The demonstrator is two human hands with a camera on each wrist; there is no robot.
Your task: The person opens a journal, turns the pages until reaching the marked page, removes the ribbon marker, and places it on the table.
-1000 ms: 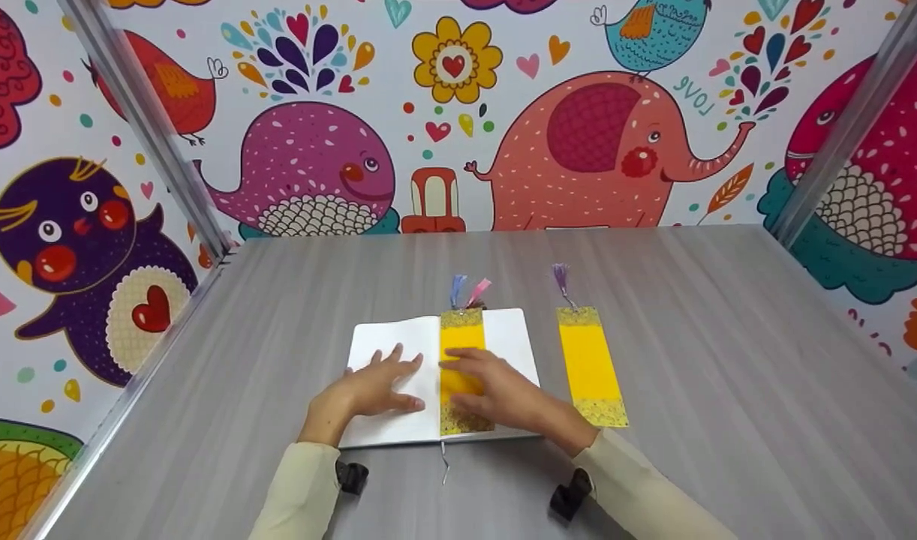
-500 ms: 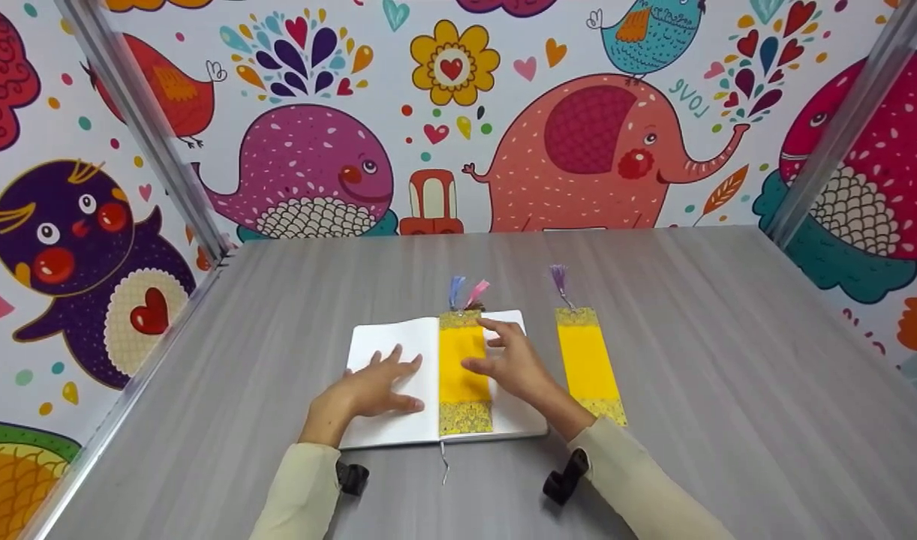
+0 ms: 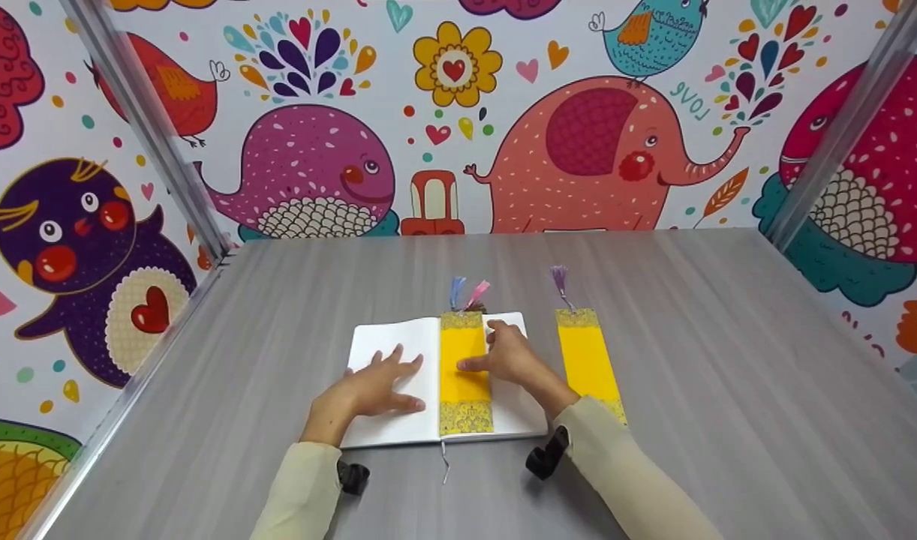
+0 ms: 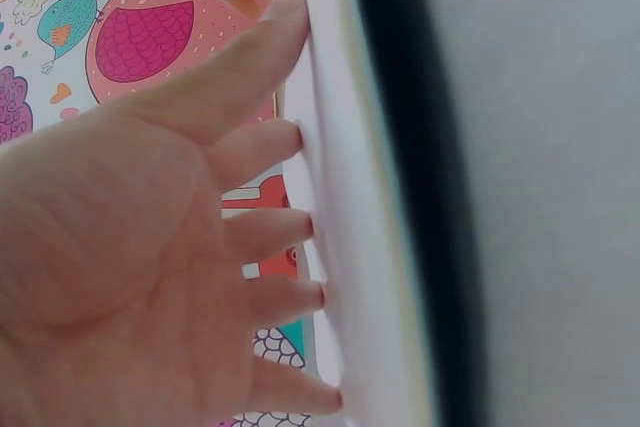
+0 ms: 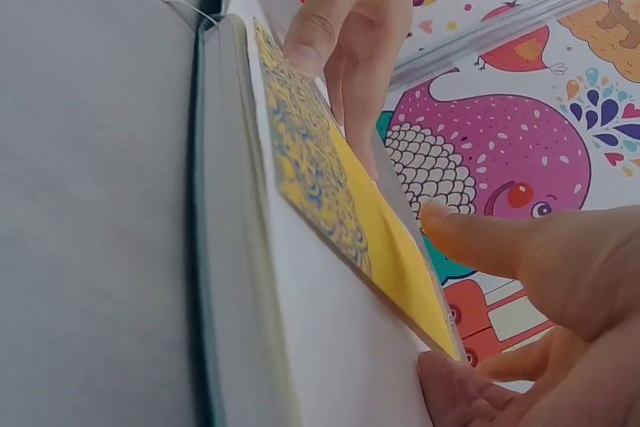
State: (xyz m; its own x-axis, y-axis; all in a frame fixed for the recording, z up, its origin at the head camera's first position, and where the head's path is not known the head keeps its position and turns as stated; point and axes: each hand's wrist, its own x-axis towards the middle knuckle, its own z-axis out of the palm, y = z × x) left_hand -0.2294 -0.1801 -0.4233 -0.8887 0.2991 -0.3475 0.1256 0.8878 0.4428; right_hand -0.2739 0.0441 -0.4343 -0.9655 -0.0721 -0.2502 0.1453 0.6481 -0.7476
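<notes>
An open notebook (image 3: 395,337) with blank white pages lies on the table. On its right page, along the middle fold, sits a yellow bookmark (image 3: 464,416) with patterned ends. My left hand (image 3: 372,386) rests spread on the left page; in the left wrist view its fingertips (image 4: 322,295) press the paper. At the bookmark's right edge is my right hand (image 3: 512,356), thumb over the yellow face and curled fingers beside the edge. The right wrist view shows the thumb (image 5: 475,237) raised above the bookmark, with fingertips low by its edge. Blue and pink tassels (image 3: 477,292) stick out beyond the notebook's top.
Another yellow bookmark (image 3: 584,352) with a purple tassel (image 3: 559,280) lies right of the notebook, partly behind my right sleeve. A thin ribbon (image 3: 445,461) hangs from the notebook's lower edge. Metal posts (image 3: 166,150) and a printed wall (image 3: 316,165) enclose the grey table.
My right hand has slid off the bookmark's middle to its right edge, and its fingers have curled in. My left hand stays on the left page.
</notes>
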